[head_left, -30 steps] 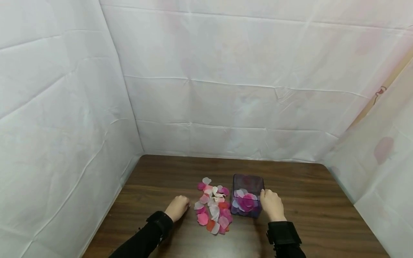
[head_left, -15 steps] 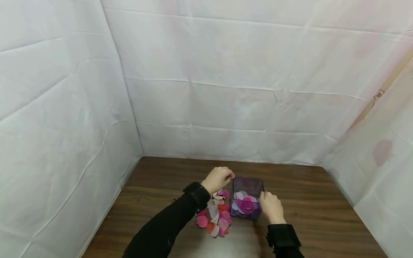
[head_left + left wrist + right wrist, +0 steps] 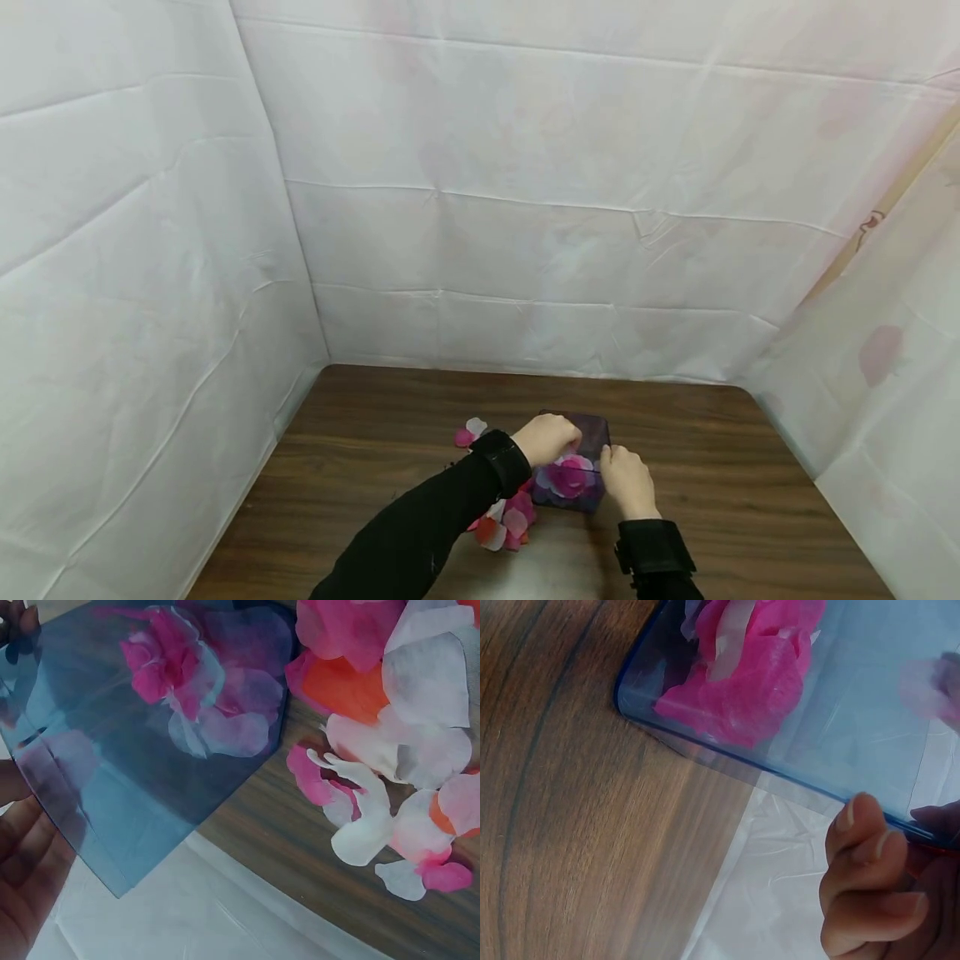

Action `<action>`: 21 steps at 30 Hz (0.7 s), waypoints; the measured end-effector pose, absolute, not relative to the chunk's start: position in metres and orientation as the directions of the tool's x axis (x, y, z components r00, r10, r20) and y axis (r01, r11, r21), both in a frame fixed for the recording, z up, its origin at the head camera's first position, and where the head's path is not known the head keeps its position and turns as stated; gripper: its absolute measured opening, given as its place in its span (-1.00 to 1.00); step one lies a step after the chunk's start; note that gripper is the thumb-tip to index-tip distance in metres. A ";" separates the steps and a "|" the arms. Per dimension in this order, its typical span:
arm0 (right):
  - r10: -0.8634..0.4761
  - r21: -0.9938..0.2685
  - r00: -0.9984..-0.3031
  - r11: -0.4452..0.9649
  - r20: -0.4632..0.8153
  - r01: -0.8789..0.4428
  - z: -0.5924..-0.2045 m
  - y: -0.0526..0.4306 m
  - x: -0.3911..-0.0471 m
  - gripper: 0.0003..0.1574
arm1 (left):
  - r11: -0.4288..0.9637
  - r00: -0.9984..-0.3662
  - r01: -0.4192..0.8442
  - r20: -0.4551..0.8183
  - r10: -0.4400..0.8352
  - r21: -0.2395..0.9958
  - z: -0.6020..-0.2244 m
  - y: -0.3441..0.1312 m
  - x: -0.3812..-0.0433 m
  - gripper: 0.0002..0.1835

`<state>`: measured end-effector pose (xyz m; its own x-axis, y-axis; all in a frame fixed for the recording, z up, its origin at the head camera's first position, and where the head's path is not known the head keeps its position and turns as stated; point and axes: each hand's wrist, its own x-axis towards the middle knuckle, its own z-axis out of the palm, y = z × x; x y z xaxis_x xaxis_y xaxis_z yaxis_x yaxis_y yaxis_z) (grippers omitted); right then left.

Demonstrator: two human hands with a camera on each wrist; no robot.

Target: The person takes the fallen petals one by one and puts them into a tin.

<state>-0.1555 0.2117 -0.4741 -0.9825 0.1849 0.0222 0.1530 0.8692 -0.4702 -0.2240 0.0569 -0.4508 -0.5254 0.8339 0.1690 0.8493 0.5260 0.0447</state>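
Observation:
My right hand (image 3: pixel 628 482) grips the right rim of a translucent purple-blue plastic box (image 3: pixel 596 429) with curled fingers. Several pink, magenta and pale artificial petals (image 3: pixel 568 479) lie inside it. Reaching over the box from the left is my left hand (image 3: pixel 547 439); its fingers pinch a pale pink petal (image 3: pixel 60 761), which shows through the box wall in both wrist views. Beside the box, a loose pile of petals (image 3: pixel 431 682) in pink, orange and white spreads on the tabletop. In the head view my left forearm covers part of that pile.
The brown wood-grain table (image 3: pixel 712 467) has white cloth walls (image 3: pixel 465 242) at its back and sides. A pink and a white petal (image 3: pixel 465 436) lie apart from my sleeve, at the far end of the pile.
My left hand has moved from left of the pile, across its far end, to above the box. The right hand has stayed at the box's right rim.

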 end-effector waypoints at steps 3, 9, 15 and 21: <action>0.187 -0.470 -0.982 0.870 0.029 0.151 -0.473 0.211 -0.155 -0.48 | 0.535 -0.541 0.841 0.124 0.832 0.075 -0.451 0.057 -0.224 -0.87; 0.179 -0.467 -0.983 0.872 0.034 0.143 -0.471 0.211 -0.156 -0.48 | 0.512 -0.517 0.856 0.123 0.847 0.068 -0.453 0.049 -0.223 -0.72; 0.173 -0.465 -0.984 0.875 0.046 0.132 -0.472 0.209 -0.157 -0.51 | 0.521 -0.501 0.852 0.344 0.794 0.039 -0.444 0.018 -0.229 -0.62; 0.171 -0.469 -0.984 0.873 0.048 0.129 -0.472 0.209 -0.157 -0.48 | 0.623 -0.624 0.767 0.410 0.665 0.157 -0.455 -0.042 -0.236 -0.64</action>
